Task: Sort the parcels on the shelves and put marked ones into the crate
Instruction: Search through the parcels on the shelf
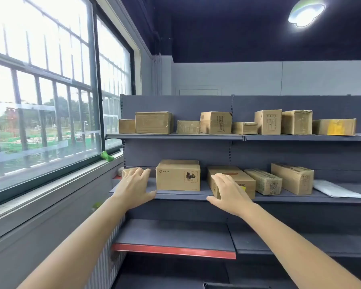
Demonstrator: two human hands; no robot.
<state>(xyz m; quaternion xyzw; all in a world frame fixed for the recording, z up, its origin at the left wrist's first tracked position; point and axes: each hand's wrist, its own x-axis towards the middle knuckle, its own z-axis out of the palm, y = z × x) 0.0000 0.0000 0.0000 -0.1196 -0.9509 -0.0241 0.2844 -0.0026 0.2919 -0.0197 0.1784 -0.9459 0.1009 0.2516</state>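
A brown PICO box (178,175) with a printed hazard mark stands on the middle shelf (181,195). My left hand (133,187) reaches in to its left with straight fingers, partly covering a small box (127,171). My right hand (227,191) is open to the right of the PICO box, in front of a long box (236,176) with a red label and a yellow sticker. Neither hand holds anything. More cardboard boxes (292,178) lie further right on this shelf. No crate is plainly visible.
The top shelf (175,136) carries a row of several cardboard boxes (154,122), one with a yellow patch (335,127). A white padded envelope (338,188) lies at the right. The lower shelf (175,236) has a red edge. A large window (44,101) fills the left wall.
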